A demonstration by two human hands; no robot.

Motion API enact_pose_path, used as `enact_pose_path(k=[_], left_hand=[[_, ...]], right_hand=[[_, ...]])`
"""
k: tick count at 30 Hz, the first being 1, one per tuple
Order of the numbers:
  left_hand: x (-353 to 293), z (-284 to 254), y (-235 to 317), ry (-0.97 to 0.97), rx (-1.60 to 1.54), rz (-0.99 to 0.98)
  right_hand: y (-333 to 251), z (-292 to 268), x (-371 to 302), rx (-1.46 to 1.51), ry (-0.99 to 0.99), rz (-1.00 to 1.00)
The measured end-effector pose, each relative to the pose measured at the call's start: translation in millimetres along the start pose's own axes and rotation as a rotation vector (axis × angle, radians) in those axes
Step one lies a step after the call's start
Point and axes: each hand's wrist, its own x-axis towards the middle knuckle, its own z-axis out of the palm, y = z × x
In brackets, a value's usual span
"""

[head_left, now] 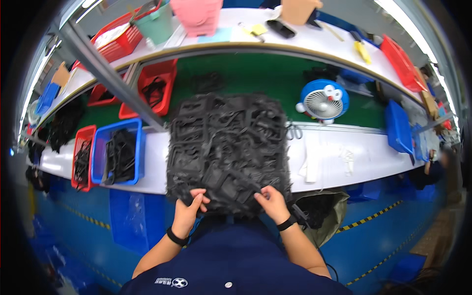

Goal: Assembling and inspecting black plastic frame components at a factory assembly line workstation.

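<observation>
A large, thick slab of black material (228, 128) lies in front of me, its face divided into frame-like sections full of tangled black strips and its edges fuzzy. Over its near edge, my right hand (273, 203) pinches a black strip (244, 180) between thumb and fingers. My left hand (189, 212) is at the near left corner, fingers loosely bent and apart, with nothing visible between them. Each wrist wears a black band. Blur hides the exact kind of the black pieces.
Left of the slab stand a blue bin (143, 152) and a red basket (92, 129), both holding black strips. Scissors (294, 132) and white strips (311, 160) lie to the right. A blue fan (323, 101) stands behind them, below a raised shelf (236, 43).
</observation>
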Motion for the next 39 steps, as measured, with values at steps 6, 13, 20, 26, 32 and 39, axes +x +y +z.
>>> enact_pose_path(k=[6, 13, 20, 26, 32, 39], left_hand=[[-6.7, 6.8, 4.5, -0.052, -0.03, 0.067], [0.0, 25.6, 19.6, -0.015, -0.054, 0.106], [1.2, 10.5, 5.0, 0.157, -0.156, 0.049], [-8.2, -14.0, -6.7, 0.211, -0.105, 0.039], [-8.3, -5.9, 0.2, 0.188, -0.051, 0.001], [2.8, 24.2, 11.8, -0.013, -0.034, 0.0]], right_hand=[[-91.0, -40.7, 2.0, 0.222, 0.081, -0.289], [-172.8, -50.1, 2.2, 0.378, 0.178, -0.413], [-96.0, 19.8, 1.6, -0.06, -0.353, -0.451], [-14.7, -24.2, 48.1, -0.089, 0.131, -0.157], [-37.4, 0.6, 81.1, -0.288, 0.283, -0.426], [-38.5, 22.8, 142.1, -0.625, 0.139, -0.185]])
